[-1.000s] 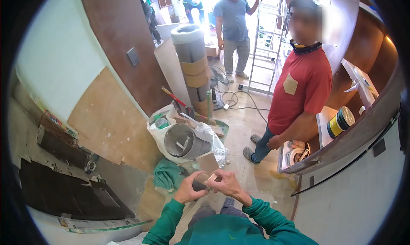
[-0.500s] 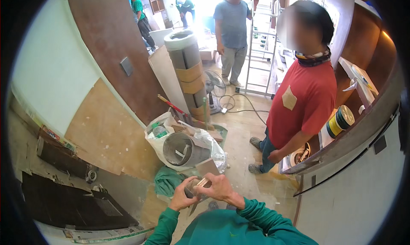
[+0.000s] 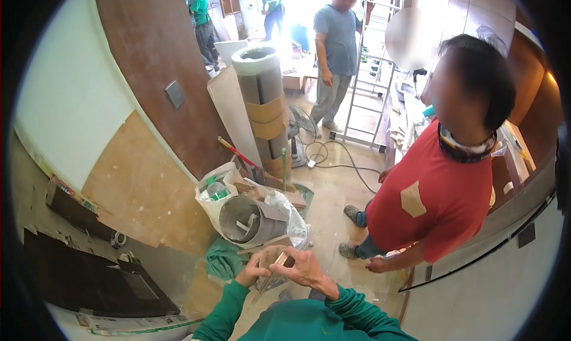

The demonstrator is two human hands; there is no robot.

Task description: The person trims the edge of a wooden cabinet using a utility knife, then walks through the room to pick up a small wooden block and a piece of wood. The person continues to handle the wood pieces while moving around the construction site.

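Observation:
Low in front of my chest, both hands come together around some thin, flat brown pieces (image 3: 262, 287), seen nearly edge-on. Their exact kind I cannot make out. My left hand (image 3: 254, 268) is closed on their left side, fingers curled. On the other side my right hand (image 3: 301, 267) pinches them near the upper end. Just beyond my hands lies a roll of grey-brown sheet (image 3: 266, 221), its open end facing me. A crumpled green cloth (image 3: 225, 259) lies to the left of my hands.
A person in a red shirt (image 3: 434, 204) stands close on my right; another in grey (image 3: 339, 38) is by a ladder (image 3: 372, 91). A tall roll (image 3: 259, 91), a fan (image 3: 300, 127) and a cable (image 3: 351, 167) are ahead. White sacks (image 3: 211, 207) sit by the left wall panel (image 3: 143, 180).
The pieces have turned more edge-on between my hands, which stay close together. The person in red has moved nearer and to the right. My view has shifted slightly.

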